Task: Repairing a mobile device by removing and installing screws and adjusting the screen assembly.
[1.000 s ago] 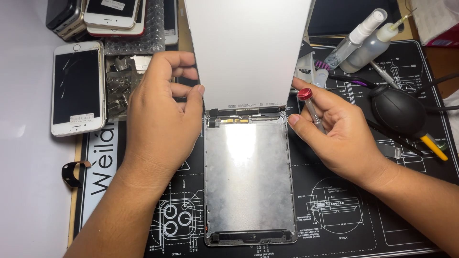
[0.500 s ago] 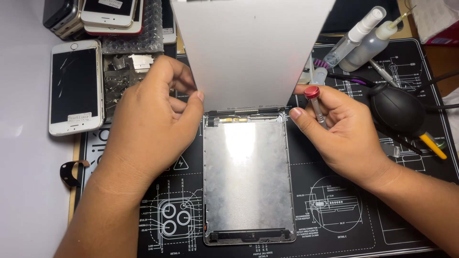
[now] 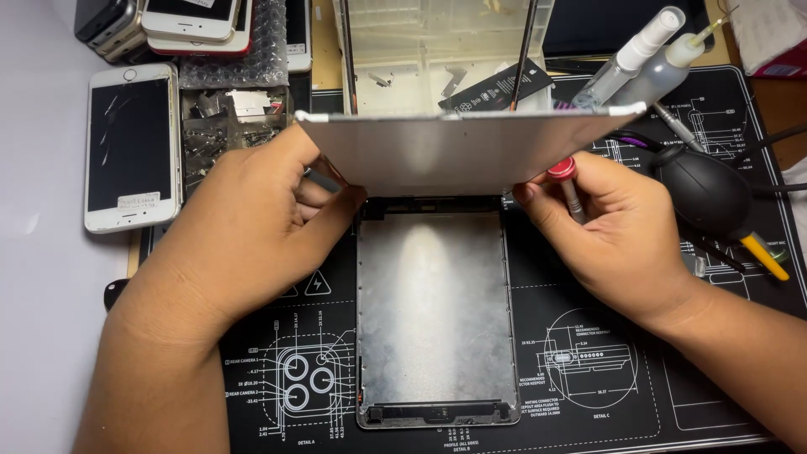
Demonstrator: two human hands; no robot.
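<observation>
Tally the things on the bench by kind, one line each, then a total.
Smartphones, counting only those clearly visible: 2
Tablet housing: 1
Lifted tablet screen panel: 1
Red-capped screwdriver: 1
Plastic bottles: 2
Black rubber air blower: 1
Total: 8

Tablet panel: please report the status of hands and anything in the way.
Left hand and right hand grip the lifted panel; right also holds a red-capped screwdriver. Open tablet frame lies below. Nothing blocks.

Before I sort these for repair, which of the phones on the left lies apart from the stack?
The white phone with the dark screen, lying flat alone beside the left hand; the others are piled at the top.
</observation>
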